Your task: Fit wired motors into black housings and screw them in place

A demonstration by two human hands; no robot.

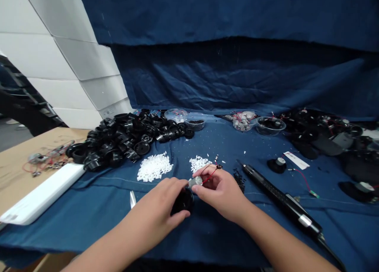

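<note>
The left hand (154, 212) curls its fingers closed round a matte black plastic cup-shaped housing (182, 201), while the right hand (220, 195) pinches a small silver motor (195, 181) at the housing's top, a thin red wire (211, 175) looping off it. Both work low over the blue cloth (89, 232) covering the bench (29, 165), just near two heaps of white plastic bits (154, 167) (rough, rice-like grains). Glossy black housings (124, 136) lie heaped far left; a long black corded tool (281, 195) lies just right of the right hand.
</note>
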